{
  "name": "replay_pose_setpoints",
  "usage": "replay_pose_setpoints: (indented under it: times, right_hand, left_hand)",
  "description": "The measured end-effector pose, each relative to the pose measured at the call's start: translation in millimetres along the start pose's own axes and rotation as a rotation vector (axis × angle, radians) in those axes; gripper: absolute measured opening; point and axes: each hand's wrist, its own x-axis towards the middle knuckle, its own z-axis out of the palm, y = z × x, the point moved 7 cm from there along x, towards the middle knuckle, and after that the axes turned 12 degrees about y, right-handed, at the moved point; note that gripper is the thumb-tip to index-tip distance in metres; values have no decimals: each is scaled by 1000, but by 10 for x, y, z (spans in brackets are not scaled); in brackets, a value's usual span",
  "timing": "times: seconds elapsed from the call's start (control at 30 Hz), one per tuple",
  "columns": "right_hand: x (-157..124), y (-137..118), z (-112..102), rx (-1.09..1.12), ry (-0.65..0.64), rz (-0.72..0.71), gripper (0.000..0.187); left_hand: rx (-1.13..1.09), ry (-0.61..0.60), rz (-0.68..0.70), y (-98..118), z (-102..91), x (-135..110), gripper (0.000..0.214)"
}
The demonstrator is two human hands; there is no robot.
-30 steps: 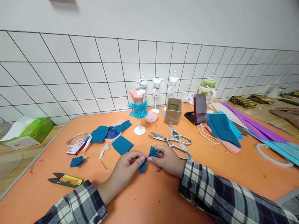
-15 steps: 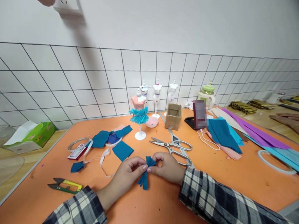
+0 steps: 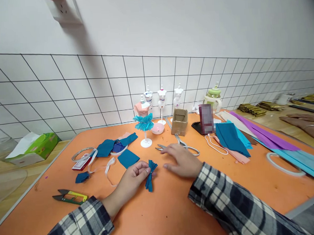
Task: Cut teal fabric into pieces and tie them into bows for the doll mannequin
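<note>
Between the thumb and fingers of my left hand (image 3: 136, 176) is a gathered strip of teal crepe paper (image 3: 150, 177), pinched at its middle and fanned at both ends. My right hand (image 3: 180, 160) is open, fingers spread, over the large metal scissors (image 3: 193, 151) and hiding much of them. Behind my left hand lies a flat teal paper piece (image 3: 128, 158). Farther back stands a small mannequin (image 3: 146, 142) dressed in a peach top and a ruffled turquoise skirt (image 3: 143, 122).
Yellow-and-green thread snips (image 3: 70, 196) lie at left, near more teal pieces (image 3: 106, 148). A cardboard box (image 3: 179, 122), pink bowl (image 3: 158, 128) and white mannequins (image 3: 162, 98) stand at the back. Coloured paper sheets (image 3: 231, 138) cover the right side. Another person's hands (image 3: 304, 122) rest beyond.
My right hand has let go of the teal strip and moved right and back over the scissors, its fingers opening. My left hand keeps hold of the strip.
</note>
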Motion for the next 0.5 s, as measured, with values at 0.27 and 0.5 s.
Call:
replay_pose_setpoints:
  times: [0.27,0.5]
  right_hand:
    - [-96,949,-364,-376,-243,350,81]
    - [-160,877,-317,-445,-312,403,107]
  left_hand:
    - [28,25,-56,-105,-21,40,47]
    - [105,-10,-11,-70,18,19,43]
